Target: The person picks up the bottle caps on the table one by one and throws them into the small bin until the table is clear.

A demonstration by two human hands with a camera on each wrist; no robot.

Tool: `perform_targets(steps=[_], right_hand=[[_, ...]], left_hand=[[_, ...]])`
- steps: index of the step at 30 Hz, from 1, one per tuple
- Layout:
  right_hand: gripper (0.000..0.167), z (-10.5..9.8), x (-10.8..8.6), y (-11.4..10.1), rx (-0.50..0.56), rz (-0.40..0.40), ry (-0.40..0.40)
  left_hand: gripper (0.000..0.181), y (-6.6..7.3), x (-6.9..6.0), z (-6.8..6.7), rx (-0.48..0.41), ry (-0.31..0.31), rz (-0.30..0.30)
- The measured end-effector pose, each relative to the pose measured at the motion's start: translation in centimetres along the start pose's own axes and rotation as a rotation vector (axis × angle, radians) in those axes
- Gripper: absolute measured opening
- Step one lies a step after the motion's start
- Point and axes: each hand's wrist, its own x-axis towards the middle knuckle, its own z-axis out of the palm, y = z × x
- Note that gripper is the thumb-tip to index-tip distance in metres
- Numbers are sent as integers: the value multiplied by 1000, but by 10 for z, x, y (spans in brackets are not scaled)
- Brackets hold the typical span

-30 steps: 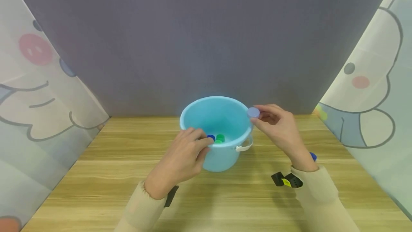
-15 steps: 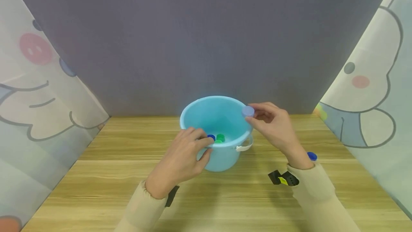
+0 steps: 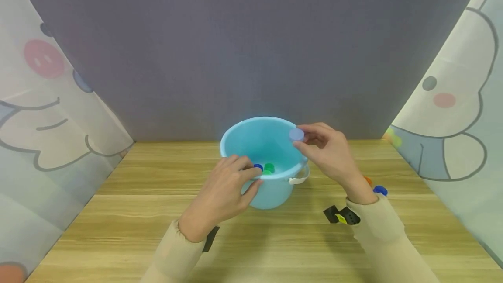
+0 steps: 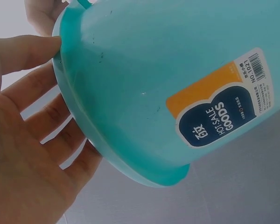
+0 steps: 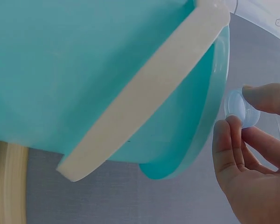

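A light blue bucket (image 3: 271, 193) stands upright on the wooden table, with green caps (image 3: 269, 167) and a dark blue cap (image 3: 257, 167) inside. My left hand (image 3: 220, 193) holds the bucket's near-left rim; in the left wrist view its thumb and fingers (image 4: 37, 121) lie on either side of the rim (image 4: 91, 135). Pinched between thumb and fingertips of my right hand (image 3: 332, 154) is a pale blue cap (image 3: 296, 135), over the bucket's right rim. The right wrist view shows this cap (image 5: 240, 109) just beyond the rim.
On the table right of the bucket lie a dark blue cap (image 3: 380, 190) and an orange cap (image 3: 367, 180), partly hidden by my right wrist. The bucket's white handle (image 3: 299, 179) hangs on its right side. A grey panel (image 3: 251, 51) rises behind, with cartoon-printed sheets on both sides.
My right hand has moved left with the pale blue cap, from beside the rim to over it. The orange cap has come into view. My left thumb has shifted slightly at the rim.
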Motion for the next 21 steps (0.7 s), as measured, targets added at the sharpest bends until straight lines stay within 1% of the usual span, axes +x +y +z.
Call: perform_targets(steps=[7, 21], right_hand=[[33, 2, 6, -4, -26, -5, -6], [37, 8, 16, -6, -66, 68, -11]], left_hand=[[12, 0, 0, 0, -2, 2, 2], [12, 2, 0, 1, 5, -3, -6]])
